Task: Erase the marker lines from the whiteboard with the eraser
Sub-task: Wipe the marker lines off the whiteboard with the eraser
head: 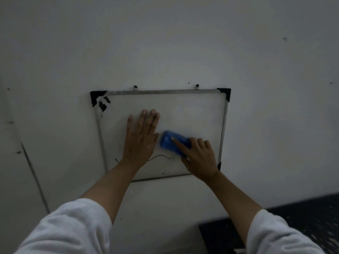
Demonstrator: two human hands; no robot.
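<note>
The whiteboard point(192, 114) hangs on a flat, matte grey wall point(165, 43), a rectangle of smooth pale surface edged by a thin metal frame with black plastic caps at the corners; two small hooks point(135, 87) hold its top rail. Near the upper left corner the surface carries ragged black blotches point(103, 105), and low down a thin dark marker line point(161, 157) wavers across the board, partly hidden behind my wrist. My left hand point(140, 138) lies flat against the board, palm down and fingers stretched out close together, gripping nothing. Just to its right sits the eraser point(169, 142), a rounded, glossy blue plastic block, slightly blurred, pressed against the lower middle of the board just above the marker line. My right hand point(199, 157) is closed around the eraser's right end, with the forefinger laid along its top and the thumb tucked underneath, the other fingers curled over its far edge. The eraser almost touches my left thumb. Both forearms are bare, and soft white sleeves point(73, 230) are pushed up near the elbows. In the lower right corner there is a dark surface point(311, 213) with a raised speckled pattern, too dim to make out further.
</note>
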